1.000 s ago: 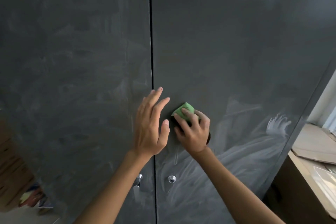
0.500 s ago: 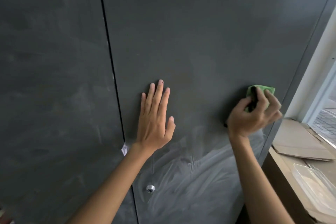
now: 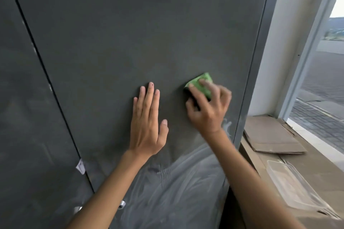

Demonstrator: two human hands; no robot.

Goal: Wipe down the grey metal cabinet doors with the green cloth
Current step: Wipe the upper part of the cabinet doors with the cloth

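**Right door, mid-wipe: cloth back in from the door's edge.**

Lower centre of frame: the left hand point(image 3: 147, 122) lies flat on the right cabinet door point(image 3: 130, 33), fingers straight and together, as it did half a second ago. Just right of it, the blurred right hand point(image 3: 208, 109) grips the green cloth point(image 3: 202, 84) under curled fingers and presses it to the door. Half a second ago the cloth was out by the door's right edge, and we now record it near the left hand. Pale smears point(image 3: 176, 182) cover the lower door, with a round knob point(image 3: 122, 205) at the bottom. The left door point(image 3: 28, 117) fills the left edge. Further right, flat cardboard point(image 3: 270, 139) and a clear tray point(image 3: 294, 188) lie on the ledge point(image 3: 320, 163), with the window point(image 3: 325, 61) beyond.
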